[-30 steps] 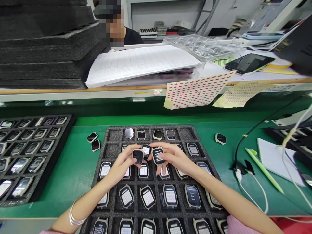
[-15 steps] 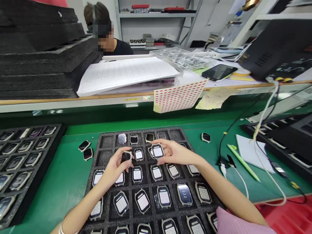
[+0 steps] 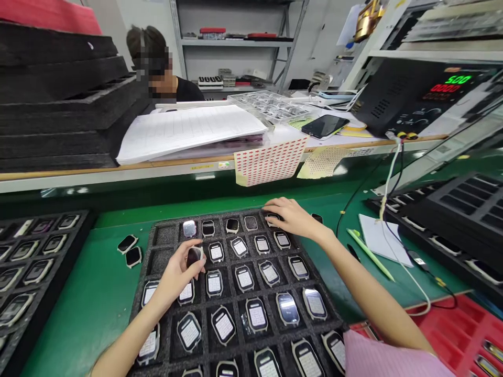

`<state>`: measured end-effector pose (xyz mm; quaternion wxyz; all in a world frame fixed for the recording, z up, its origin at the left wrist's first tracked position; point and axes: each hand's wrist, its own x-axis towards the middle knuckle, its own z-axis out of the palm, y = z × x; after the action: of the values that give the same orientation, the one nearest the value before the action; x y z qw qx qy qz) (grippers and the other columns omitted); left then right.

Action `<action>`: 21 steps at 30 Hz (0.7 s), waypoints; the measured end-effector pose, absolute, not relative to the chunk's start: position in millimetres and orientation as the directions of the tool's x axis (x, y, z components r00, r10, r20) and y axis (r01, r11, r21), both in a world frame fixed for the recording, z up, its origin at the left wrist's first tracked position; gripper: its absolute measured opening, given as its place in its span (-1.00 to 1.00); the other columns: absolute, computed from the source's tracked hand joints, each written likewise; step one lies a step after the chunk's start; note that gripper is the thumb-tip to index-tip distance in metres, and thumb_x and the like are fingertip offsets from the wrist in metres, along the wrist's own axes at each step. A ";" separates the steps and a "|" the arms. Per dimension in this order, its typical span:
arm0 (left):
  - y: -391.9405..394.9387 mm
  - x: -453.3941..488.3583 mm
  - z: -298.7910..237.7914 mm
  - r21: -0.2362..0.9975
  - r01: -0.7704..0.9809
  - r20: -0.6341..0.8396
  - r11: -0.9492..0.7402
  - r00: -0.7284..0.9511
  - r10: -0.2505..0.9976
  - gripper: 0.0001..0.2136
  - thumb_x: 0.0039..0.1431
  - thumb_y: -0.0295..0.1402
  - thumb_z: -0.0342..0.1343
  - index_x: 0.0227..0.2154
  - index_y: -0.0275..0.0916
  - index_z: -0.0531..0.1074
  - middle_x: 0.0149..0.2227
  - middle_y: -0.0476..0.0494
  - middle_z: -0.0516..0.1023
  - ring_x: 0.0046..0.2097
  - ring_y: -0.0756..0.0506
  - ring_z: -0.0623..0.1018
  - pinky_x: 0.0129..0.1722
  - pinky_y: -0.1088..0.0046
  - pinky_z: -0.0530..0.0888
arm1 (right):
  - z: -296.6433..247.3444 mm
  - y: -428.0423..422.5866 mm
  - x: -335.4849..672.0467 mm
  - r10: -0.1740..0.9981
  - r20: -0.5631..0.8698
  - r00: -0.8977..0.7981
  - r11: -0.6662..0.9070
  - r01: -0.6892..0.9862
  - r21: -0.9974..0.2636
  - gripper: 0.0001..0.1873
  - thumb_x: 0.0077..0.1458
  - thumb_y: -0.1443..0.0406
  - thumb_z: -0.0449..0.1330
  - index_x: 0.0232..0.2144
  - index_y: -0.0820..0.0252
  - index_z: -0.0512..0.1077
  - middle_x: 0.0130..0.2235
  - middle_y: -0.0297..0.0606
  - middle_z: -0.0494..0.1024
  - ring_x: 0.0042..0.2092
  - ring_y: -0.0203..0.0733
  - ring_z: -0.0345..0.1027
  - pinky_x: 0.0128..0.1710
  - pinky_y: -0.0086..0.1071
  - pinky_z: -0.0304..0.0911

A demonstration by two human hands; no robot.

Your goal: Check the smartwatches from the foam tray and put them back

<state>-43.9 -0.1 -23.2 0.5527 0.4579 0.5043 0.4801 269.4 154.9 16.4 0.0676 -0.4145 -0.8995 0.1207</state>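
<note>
A black foam tray [image 3: 159, 234] on the green mat holds several smartwatch bodies in its cells, most with lit white screens. My left hand [image 3: 177, 273] is closed on one dark-screened smartwatch body [image 3: 194, 256], held just above the tray's left part. My right hand [image 3: 290, 217] reaches to the tray's top right corner. Its fingers are curled down over a cell there, and a dark smartwatch body [image 3: 272, 217] shows partly under the fingertips. A pink sleeve [image 3: 377, 358] covers my right upper arm.
A second tray of watches [image 3: 35, 256] lies at the left, with two loose watches [image 3: 128, 243] beside it. A green pen [image 3: 369, 254], white pad [image 3: 379, 240], cables and dark trays [image 3: 456, 209] lie right. A person [image 3: 157, 68] sits across the bench; a red bin [image 3: 467, 335] is near right.
My right hand has moved from the tray's middle to its top right corner with its watch. The left hand kept its watch and dropped slightly. The camera swung up and to the right.
</note>
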 end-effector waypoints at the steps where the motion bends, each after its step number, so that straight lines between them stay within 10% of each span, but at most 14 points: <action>1: -0.1 -44.3 -23.7 0.992 -0.036 -0.116 0.117 0.028 0.993 -0.60 0.05 -0.27 0.18 -0.05 -0.22 0.27 -0.36 -0.02 0.41 -0.44 0.00 0.41 -0.52 0.53 0.34 | 15.5 152.9 258.6 0.759 0.016 -0.651 0.631 0.729 -0.266 -0.70 0.25 0.21 0.06 -0.05 0.19 0.44 -0.05 -0.06 0.44 0.00 0.07 0.24 -0.01 -0.12 0.08; 13: 0.2 -50.5 -29.0 0.977 0.209 -0.038 0.034 0.018 0.999 -0.69 0.05 -0.41 0.10 -0.09 -0.21 0.36 -0.39 0.02 0.36 -0.42 -0.02 0.36 -0.38 0.48 0.34 | -12.3 145.4 202.7 0.900 0.097 -0.425 0.416 0.771 -0.482 -0.74 0.11 0.25 0.21 -0.56 0.25 0.35 -0.52 -0.25 0.39 -0.37 -0.10 0.34 -0.36 -0.34 0.17; 21: -5.4 -44.2 -26.7 0.957 0.280 0.079 -0.076 -0.001 0.997 -0.60 0.09 -0.45 0.08 0.02 -0.15 0.24 -0.16 -0.07 0.40 -0.15 -0.09 0.42 -0.10 0.40 0.32 | 16.5 102.3 175.6 0.803 0.045 -0.594 0.205 0.205 -0.957 -0.66 0.31 0.09 -0.07 -0.06 0.22 0.23 -0.21 -0.11 0.51 -0.54 -0.31 0.35 -0.64 -0.48 0.21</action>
<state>-44.2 -5.4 -26.7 0.4013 0.5820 0.5487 0.4464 175.6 102.3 16.5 0.2850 -0.3492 -0.7218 0.5252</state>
